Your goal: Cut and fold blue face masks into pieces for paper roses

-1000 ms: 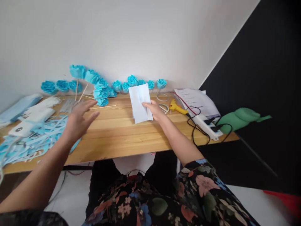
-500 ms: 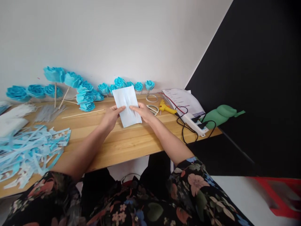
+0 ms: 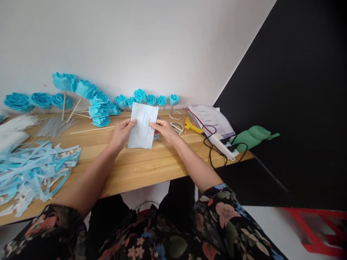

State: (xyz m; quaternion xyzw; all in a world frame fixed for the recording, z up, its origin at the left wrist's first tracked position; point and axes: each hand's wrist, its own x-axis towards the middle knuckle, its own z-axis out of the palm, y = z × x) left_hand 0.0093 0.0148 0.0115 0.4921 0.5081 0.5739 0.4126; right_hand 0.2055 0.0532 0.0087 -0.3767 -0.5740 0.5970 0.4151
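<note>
A pale blue pleated sheet [image 3: 142, 126], like a face mask without loops, is held upright above the wooden table [image 3: 141, 162]. My left hand [image 3: 121, 132] pinches its left edge and my right hand [image 3: 164, 129] pinches its right edge. Behind them, a row of blue paper roses [image 3: 148, 99] stands along the wall, and more roses on sticks [image 3: 81, 94] lie to the left.
A heap of blue and white cut strips [image 3: 32, 169] covers the table's left end. To the right lie scissors [image 3: 177, 126], a yellow glue gun [image 3: 192, 126], papers [image 3: 210, 117], a white power strip [image 3: 223, 144] with black cables, and a green object [image 3: 255, 135].
My left hand came over from the left side of the table and took the sheet's left edge. The sheet has turned more upright between both hands.
</note>
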